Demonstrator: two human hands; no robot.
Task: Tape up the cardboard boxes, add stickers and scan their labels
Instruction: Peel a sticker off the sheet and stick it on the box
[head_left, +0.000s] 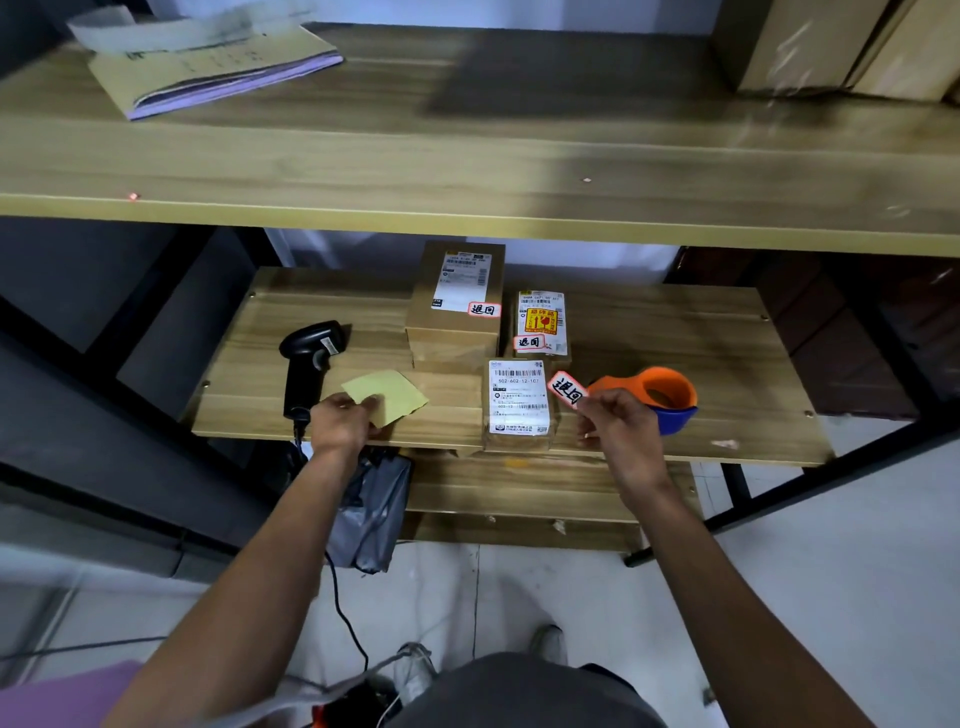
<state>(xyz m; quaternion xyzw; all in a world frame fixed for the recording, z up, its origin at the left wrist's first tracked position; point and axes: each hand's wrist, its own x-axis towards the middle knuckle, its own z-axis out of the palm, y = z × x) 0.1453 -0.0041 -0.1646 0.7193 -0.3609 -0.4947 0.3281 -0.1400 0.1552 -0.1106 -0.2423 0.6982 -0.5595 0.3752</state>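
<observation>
Now both your arms reach forward and down to the middle shelf (675, 332), stretched almost straight, with the wrists near its front edge. Your left hand (343, 422) shows its back to you, and its thumb and fingers pinch the near corner of a yellow backing sheet (389, 397). The sheet spreads over the wood just to the right of the black scanner (309, 358), which lies on its side. Your right hand (618, 423) is curled, and its fingertips pinch the lower end of a white sticker (567, 389) with a red border. This sticker stands tilted, just beside the upper right corner of the front box (519, 405); I cannot tell if it touches the box. The front box lies at the front edge of the shelf with its label facing up. Behind it are the large box (457, 301) and the small box (541, 325), and each one already has the same kind of sticker on its label. The orange and blue tape dispenser (662, 397) sits just behind your right hand.
</observation>
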